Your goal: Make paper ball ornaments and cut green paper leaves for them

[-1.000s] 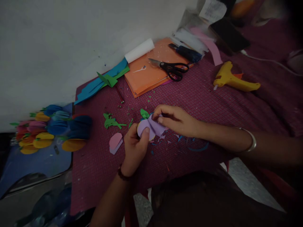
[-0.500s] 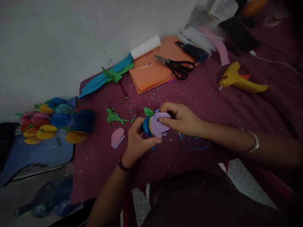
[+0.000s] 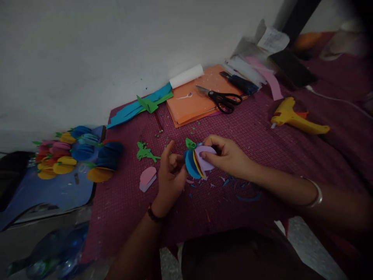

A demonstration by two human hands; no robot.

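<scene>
A small layered paper piece (image 3: 192, 164), blue, yellow and lilac with a green leaf on top, is pinched at its lilac side by my right hand (image 3: 225, 157). At its blue side is my left hand (image 3: 171, 179), fingers apart and index finger raised; whether a fingertip touches the paper is hard to see. Pink and lilac cut pieces (image 3: 148, 178) lie left of my left hand, with green scraps (image 3: 145, 151) behind them. Small paper bits are scattered under and around the held piece.
Black scissors (image 3: 223, 99) rest on orange sheets (image 3: 186, 107) at the back. To the right are a yellow glue gun (image 3: 297, 118) and a phone (image 3: 291, 69). Finished colourful paper pieces (image 3: 64, 165) sit on a blue surface at the left, above plastic bottles (image 3: 49, 249).
My left hand has let go of the paper piece and its fingers have spread. My right hand still holds the piece, now turned with its layers fanned. The view has shifted slightly.
</scene>
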